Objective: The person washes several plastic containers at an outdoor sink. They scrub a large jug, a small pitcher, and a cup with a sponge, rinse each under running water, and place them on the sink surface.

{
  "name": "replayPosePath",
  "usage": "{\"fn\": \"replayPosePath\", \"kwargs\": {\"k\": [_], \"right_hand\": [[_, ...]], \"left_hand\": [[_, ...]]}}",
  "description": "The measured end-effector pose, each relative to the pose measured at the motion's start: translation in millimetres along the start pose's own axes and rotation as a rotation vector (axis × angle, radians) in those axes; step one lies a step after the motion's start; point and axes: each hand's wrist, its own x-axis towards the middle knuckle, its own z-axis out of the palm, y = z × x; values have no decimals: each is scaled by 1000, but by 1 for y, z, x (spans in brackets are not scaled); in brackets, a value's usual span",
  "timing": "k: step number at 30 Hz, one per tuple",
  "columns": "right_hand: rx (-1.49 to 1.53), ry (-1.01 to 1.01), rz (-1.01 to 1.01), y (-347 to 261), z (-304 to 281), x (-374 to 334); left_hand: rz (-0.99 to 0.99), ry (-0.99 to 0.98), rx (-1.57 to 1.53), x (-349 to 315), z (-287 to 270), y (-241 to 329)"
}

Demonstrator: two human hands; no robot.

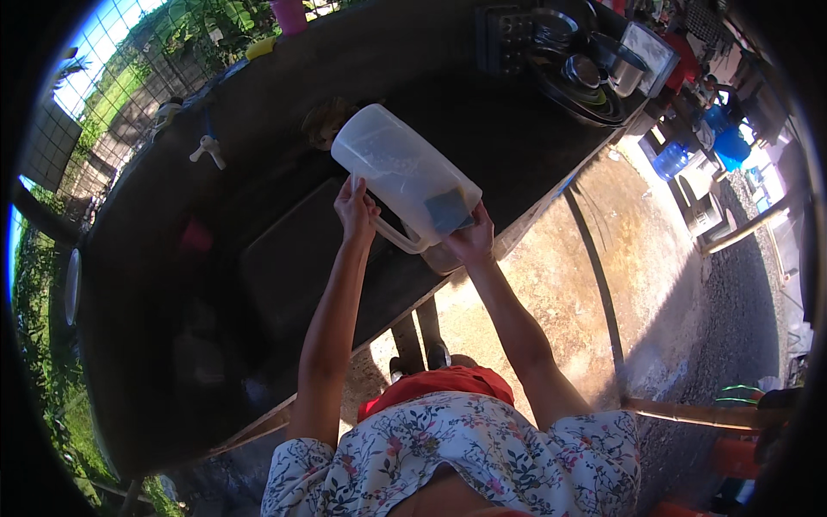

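Observation:
A translucent white plastic pitcher [396,159] lies tilted on its side in the air above the dark sink counter. My left hand [355,207] is closed on it where the handle meets the body, and the handle loop hangs toward me. At the pitcher's lower right end, my right hand [472,239] is closed around a blue-green sponge [448,212]. Whether the sponge lies inside the wall or against its outside is hard to tell. The right fingertips are partly hidden behind the pitcher.
A white faucet [207,152] stands at the back left, with a dim pink item [196,234] in the dark basin area. At the back right are a muffin tin [504,41] and several metal pots [581,71]. A yellow item [260,47] and a pink container [291,15] sit on the far ledge.

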Motion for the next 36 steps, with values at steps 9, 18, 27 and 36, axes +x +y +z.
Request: {"fn": "replayPosePath", "kwargs": {"k": [9,18,27,36], "right_hand": [[-700,290,45,-27,-132,19],[72,101,448,23,-49,10],[-313,-200,630,186,82,1],[-695,-481,691,423,135,-13]], "left_hand": [[481,60,528,-11,29,-18],[340,281,-24,-38,-52,0],[-43,548,-1273,-128,-277,39],[123,525,-1520,-316,-414,98]]}}
